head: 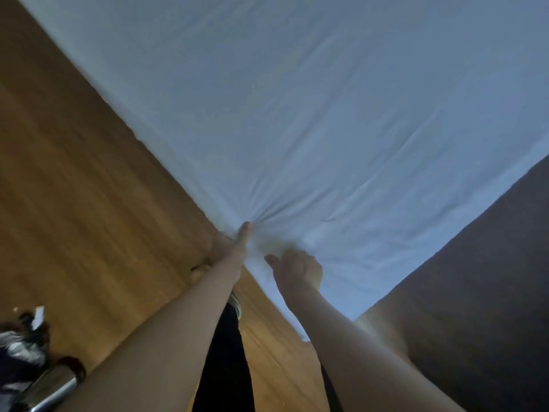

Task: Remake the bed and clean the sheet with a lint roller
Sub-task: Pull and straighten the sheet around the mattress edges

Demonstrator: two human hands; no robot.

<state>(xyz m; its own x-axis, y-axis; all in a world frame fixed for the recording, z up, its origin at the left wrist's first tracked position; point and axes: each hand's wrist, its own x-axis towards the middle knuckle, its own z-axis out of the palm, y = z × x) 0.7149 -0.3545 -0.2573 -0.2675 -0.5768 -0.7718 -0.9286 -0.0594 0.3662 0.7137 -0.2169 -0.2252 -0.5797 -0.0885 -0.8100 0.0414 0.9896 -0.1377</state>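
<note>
Across the upper and middle frame, wide white cotton bed sheet (297, 99) spread flat, lightly creased, its near corner bunched at lower centre where both hands meet. Left of it, brown wooden plank floor (74, 188) running diagonally along the sheet edge. At right, dark brown surface (490, 278) bordering the sheet's other edge; cannot tell what it is. Person's black-clad legs (225, 367) visible between the two bare forearms, a shoe tip just above. Bottom left corner: blurred shiny metal cylinder (50, 388) and a dark, patterned bundle (20, 346), unclear what. Left hand (228, 248) grips the gathered sheet corner, thumb laid along the fabric, folds radiating from it. Right hand (297, 270) just beside, fingers curled under, clenched on the sheet edge, thumb pointing toward the left hand. Lint roller not identifiable.
</note>
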